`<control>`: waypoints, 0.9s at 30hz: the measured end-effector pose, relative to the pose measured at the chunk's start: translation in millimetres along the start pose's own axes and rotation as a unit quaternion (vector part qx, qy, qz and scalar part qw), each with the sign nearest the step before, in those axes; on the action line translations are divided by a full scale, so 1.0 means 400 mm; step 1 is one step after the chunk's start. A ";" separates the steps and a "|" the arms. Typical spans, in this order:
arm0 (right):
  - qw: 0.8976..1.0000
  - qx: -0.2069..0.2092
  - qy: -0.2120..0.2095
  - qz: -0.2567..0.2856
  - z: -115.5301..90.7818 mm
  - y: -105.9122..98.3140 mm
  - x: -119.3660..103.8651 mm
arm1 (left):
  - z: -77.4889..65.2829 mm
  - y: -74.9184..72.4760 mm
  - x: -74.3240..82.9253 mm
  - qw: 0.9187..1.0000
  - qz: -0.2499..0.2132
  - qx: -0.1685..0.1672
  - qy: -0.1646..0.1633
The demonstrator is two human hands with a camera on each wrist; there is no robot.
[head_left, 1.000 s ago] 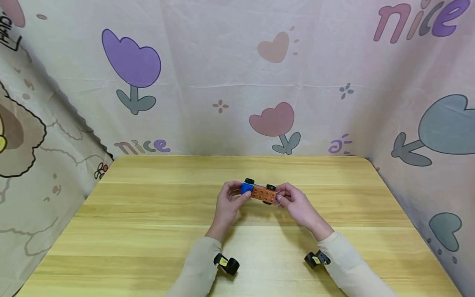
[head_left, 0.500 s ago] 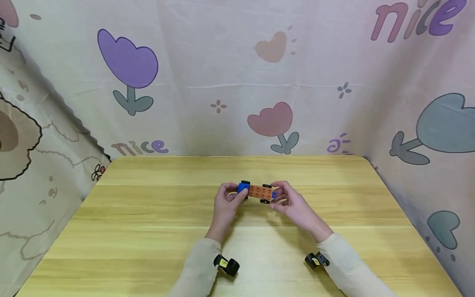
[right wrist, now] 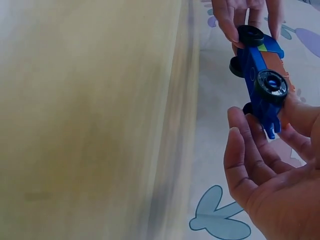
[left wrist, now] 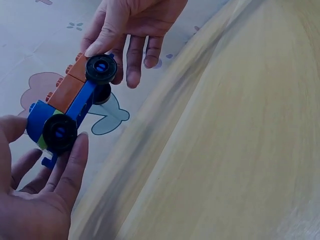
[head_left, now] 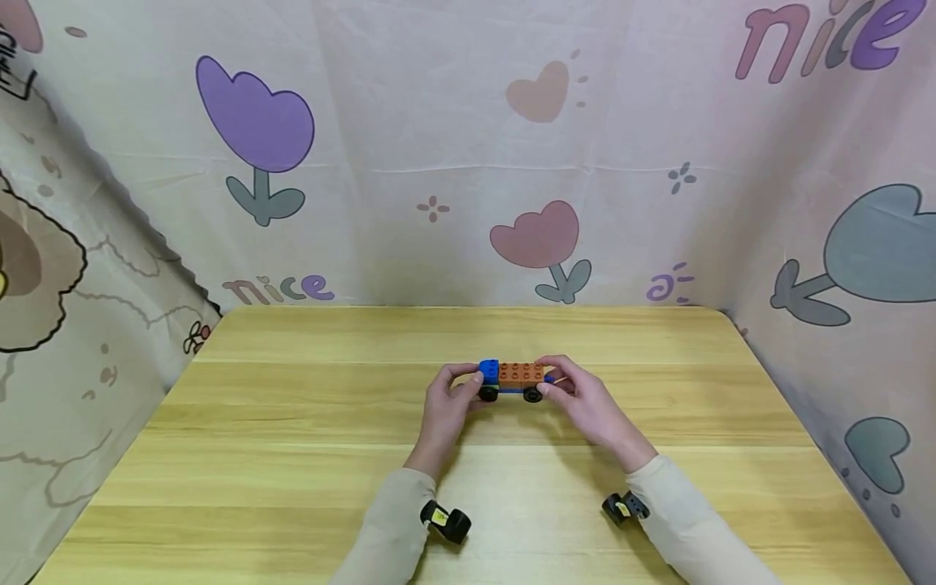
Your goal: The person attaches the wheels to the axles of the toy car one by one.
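A toy truck (head_left: pixel 521 374) built of bricks is held up above the table between both hands. Its front is blue, the studded bricks behind are orange, and the blue base (left wrist: pixel 81 104) carries black wheels (right wrist: pixel 271 85). My left hand (head_left: pixel 446 410) grips the blue front end, thumb on the near side. At the rear, my right hand (head_left: pixel 595 410) pinches the orange brick, its thumb (left wrist: pixel 102 42) just above a wheel. A small blue hook (right wrist: pixel 270 129) sticks out of the back, near the right palm. The far wheels are partly hidden.
Under the hands lies a light wooden table (head_left: pixel 307 422). A printed cloth (head_left: pixel 409 97) hangs behind it and along both sides. Each sleeved wrist wears a black camera, one on the left (head_left: pixel 448 522) and one on the right (head_left: pixel 625 508).
The truck has been turned from showing its studded top to showing its near side and wheels. My right fingers have shifted from the rear end onto the orange brick.
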State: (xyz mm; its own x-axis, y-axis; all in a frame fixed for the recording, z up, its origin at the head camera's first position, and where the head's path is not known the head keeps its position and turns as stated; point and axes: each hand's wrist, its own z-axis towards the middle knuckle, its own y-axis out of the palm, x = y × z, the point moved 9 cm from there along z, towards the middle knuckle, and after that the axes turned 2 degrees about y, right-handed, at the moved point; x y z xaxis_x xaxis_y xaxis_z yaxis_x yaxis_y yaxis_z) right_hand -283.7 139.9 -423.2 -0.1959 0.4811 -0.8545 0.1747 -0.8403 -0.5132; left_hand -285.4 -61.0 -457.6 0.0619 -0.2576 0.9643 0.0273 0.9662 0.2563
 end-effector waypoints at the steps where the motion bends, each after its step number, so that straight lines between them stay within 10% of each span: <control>1: 1.000 0.001 0.002 -0.001 0.001 -0.001 0.000 | 0.001 0.001 -0.001 1.000 0.001 -0.003 0.001; 27: 0.999 0.031 0.035 0.009 0.072 0.007 0.012 | 0.008 -0.026 0.042 0.988 0.135 0.075 0.028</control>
State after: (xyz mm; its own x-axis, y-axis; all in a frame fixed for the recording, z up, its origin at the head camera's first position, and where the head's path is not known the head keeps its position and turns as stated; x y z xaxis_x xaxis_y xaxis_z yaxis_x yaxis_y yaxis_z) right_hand -311.8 132.5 -426.4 -0.1243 0.4810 -0.8679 0.1174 -0.8614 -0.4942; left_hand -287.7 -75.4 -443.9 0.1016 0.0136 0.9947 -0.1460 0.9893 0.0014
